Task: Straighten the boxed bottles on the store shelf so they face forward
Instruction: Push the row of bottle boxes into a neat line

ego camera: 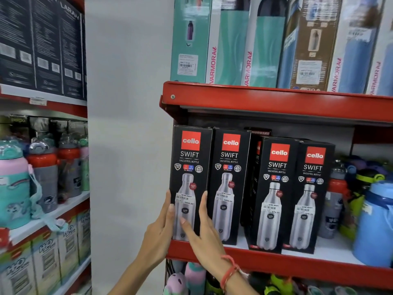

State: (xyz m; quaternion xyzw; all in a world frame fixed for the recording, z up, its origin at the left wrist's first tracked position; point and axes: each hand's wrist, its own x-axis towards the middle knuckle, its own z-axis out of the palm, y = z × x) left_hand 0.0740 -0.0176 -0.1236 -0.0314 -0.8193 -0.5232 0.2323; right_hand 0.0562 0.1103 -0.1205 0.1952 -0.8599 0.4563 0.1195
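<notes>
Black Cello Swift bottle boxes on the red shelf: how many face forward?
4. The leftmost black Cello box is between both hands, the second beside it, and the third and fourth further right. Others partly hidden stand behind.

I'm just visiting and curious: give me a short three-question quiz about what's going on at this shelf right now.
1. True or false: both hands rest on the leftmost black boxed bottle.
2. How many black boxed bottles show their front in the row on the red shelf? A) two B) four C) six
3. What is worn on the right hand's wrist?

Key:
1. True. The left hand is at the box's left edge, the right hand across its lower front.
2. B, four; another box sits partly hidden behind them.
3. A red thread bracelet.
</notes>
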